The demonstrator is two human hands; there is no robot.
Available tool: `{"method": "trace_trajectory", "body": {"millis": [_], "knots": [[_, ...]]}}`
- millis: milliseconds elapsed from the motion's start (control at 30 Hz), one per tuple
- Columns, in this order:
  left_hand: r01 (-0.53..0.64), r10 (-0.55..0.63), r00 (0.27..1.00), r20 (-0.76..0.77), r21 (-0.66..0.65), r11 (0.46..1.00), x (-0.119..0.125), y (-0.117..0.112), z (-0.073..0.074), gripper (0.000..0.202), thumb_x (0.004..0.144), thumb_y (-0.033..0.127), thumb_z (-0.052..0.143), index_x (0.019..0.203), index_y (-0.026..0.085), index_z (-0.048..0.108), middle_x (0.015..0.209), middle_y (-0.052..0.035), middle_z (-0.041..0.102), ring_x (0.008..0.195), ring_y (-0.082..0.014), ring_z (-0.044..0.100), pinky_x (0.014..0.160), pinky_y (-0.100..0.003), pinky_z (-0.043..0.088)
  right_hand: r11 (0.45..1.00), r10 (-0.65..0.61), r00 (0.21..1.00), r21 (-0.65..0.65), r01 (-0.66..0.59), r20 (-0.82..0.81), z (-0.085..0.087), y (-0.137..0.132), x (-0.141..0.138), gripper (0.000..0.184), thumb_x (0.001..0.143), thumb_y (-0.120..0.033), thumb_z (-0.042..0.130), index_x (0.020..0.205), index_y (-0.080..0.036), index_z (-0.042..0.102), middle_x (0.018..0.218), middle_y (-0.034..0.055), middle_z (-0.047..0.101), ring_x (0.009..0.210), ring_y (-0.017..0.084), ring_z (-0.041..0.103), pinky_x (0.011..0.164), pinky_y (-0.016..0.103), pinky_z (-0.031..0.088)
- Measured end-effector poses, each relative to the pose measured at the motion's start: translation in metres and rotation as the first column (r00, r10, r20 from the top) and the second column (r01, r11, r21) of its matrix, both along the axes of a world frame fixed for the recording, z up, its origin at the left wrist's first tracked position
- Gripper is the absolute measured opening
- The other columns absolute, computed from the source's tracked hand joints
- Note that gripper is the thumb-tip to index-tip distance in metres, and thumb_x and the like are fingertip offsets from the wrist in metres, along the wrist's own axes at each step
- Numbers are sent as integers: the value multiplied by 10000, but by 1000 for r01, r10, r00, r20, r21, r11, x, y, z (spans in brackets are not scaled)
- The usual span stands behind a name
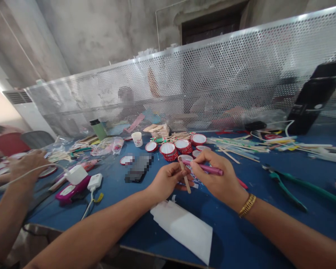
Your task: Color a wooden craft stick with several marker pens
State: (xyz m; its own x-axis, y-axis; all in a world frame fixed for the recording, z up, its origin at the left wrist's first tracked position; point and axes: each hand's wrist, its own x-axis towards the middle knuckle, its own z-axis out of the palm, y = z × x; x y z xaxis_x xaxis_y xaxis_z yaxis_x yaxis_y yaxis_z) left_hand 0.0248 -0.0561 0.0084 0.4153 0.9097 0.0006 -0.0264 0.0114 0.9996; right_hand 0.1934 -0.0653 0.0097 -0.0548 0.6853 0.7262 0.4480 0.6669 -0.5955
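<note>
My left hand (165,182) pinches a flat wooden craft stick (187,184) that slants up and away from me. In my right hand (218,177) is a purple pen (214,170), its front end beside the upper part of the stick. Whether the pen touches the wood I cannot tell. Just beyond both hands stand stacks of round red-rimmed, white-faced pieces (168,148). A folded white paper sheet (184,228) lies on the blue table (240,239) below my hands. White and blue bits show under my fingers.
Green-handled pliers (287,185) lie at right, thin sticks (238,147) behind them. A phone (139,168), a paper cup (137,139), a green bottle (98,129) and a purple power strip (72,188) are left. Another person's hand (26,164) works at far left. A perforated metal screen (212,74) stands behind.
</note>
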Motion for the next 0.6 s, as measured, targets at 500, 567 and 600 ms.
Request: {"method": "trace_trajectory", "body": {"millis": [500,567,600], "knots": [[16,-16,1000,-7,16,1000,-1,2,-3,424,703,505,763,872,158,587,816,-41,680,742,-204,698,623,-296,557,999,30,999,19,-29,-32,0,-1,-1,182,855,-225,579,686,-201,517,625,-44,506,567,97,452,556,240,368],[6,-6,1000,-15,21,1000,-1,2,-3,420,704,504,761,864,157,589,827,-46,686,742,-206,700,625,-299,558,1000,16,999,17,-15,-30,-1,0,0,183,853,-228,582,685,-202,514,621,-44,509,568,99,456,558,242,371],[3,-3,1000,-18,25,1000,-1,2,-2,418,705,506,760,858,157,589,834,-49,689,743,-207,701,630,-304,560,1000,6,999,15,-6,-32,-1,1,1,183,850,-227,584,684,-203,513,620,-43,512,571,101,459,563,244,375]]}}
